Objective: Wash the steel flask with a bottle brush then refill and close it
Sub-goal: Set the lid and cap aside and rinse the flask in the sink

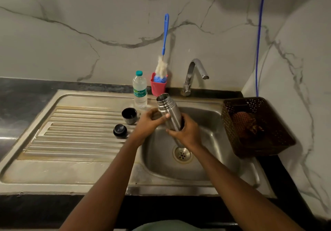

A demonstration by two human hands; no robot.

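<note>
The steel flask is uncapped and tilted, its open mouth pointing up and to the left above the sink basin. My left hand grips its body from the left. My right hand holds its lower part from the right. The flask's cup lid and black stopper stand on the drainboard to the left. The bottle brush, blue-handled with white bristles, stands in a red holder against the wall. A plastic water bottle stands beside the holder.
The chrome tap rises behind the basin, with the drain below my hands. A brown perforated basket with a scrubber inside sits on the sink's right edge. A blue cord hangs down the wall.
</note>
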